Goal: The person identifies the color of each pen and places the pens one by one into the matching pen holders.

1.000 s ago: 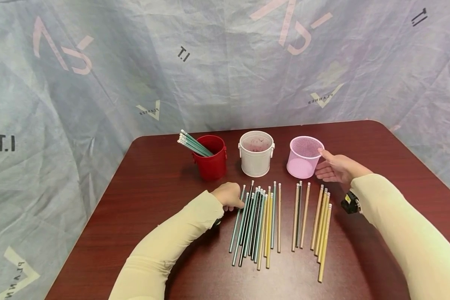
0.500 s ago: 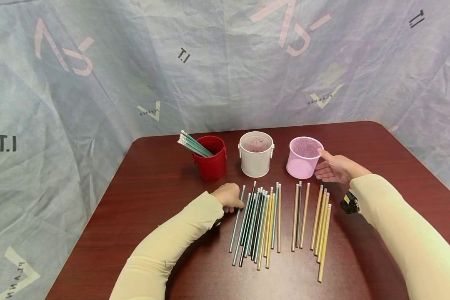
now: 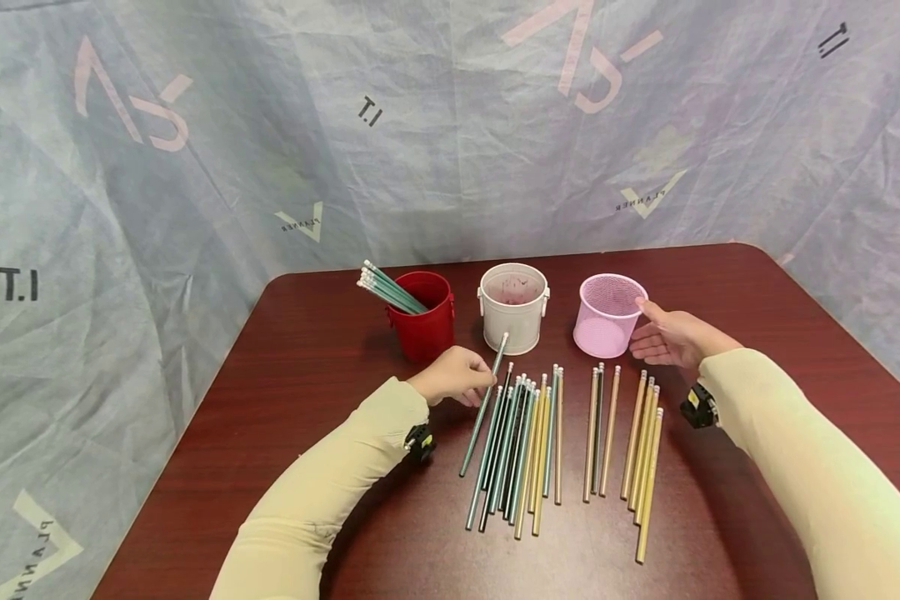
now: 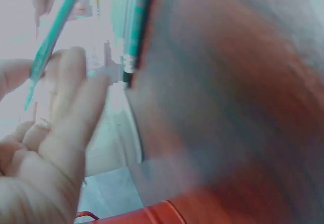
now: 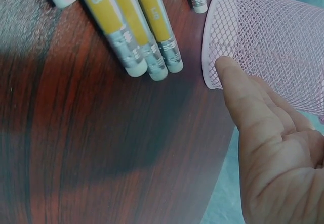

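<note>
My left hand [image 3: 452, 375] pinches a green pencil [image 3: 480, 429] between thumb and fingers, its eraser end pointing away and overlapping the white bucket [image 3: 512, 329] in the head view. The left wrist view shows the same green pencil [image 4: 56, 29] held by the fingertips, blurred. To its right lies a bunch of green, black and yellow pencils [image 3: 516, 450] on the table. My right hand [image 3: 675, 335] is beside the pink mesh cup [image 3: 602, 335], thumb at its rim and fingers extended along its side.
A red bucket [image 3: 425, 333] at the left holds several green pencils [image 3: 390, 292] leaning out. Right of the bunch lie a few more pencils [image 3: 600, 433] and a row of yellow pencils [image 3: 645, 475]. A printed cloth [image 3: 450, 125] hangs behind the table [image 3: 270, 400].
My left hand has lifted the leftmost green pencil and shifted it slightly up and right, away from where it lay beside the bunch. The right hand has stayed at the pink cup.
</note>
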{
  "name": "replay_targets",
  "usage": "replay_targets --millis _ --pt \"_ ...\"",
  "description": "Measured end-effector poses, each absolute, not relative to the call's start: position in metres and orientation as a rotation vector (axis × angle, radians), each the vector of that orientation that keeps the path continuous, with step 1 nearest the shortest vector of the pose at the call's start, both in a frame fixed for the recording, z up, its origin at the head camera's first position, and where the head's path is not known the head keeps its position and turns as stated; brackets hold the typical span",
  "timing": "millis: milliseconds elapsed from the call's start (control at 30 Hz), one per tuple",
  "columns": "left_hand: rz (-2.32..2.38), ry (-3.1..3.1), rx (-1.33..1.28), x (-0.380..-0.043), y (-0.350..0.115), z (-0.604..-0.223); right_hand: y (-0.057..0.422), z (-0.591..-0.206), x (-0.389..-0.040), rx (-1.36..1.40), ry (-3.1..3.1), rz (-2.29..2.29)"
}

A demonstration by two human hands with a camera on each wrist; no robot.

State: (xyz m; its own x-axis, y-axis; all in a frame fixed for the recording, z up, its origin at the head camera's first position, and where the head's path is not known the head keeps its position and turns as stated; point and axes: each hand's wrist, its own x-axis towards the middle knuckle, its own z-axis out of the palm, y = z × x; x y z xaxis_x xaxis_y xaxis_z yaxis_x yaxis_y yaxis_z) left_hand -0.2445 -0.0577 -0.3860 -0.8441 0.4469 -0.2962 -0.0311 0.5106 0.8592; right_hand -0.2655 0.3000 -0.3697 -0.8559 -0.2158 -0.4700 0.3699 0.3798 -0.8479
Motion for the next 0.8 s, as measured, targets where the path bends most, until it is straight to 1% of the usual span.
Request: replay_targets --millis 200,467,600,800 --pt "1.664 2.033 0.236 -0.242 -0.058 -0.378 0.3 -0.37 -0.265 0.141 2.118 -1.505" --pt "1.984 2.016 0.314 -0.238 -0.062 -0.358 0.302 -0.371 -0.265 0.142 2.088 -1.534" --pt "2.153 2.039 0.367 -0.241 -0.064 -0.336 0.303 -0.37 -0.266 0.136 2.098 -1.52" --pt "2.34 2.054 0.42 -0.248 -0.074 -0.287 0.303 -0.368 -0.266 0.097 2.133 -1.466"
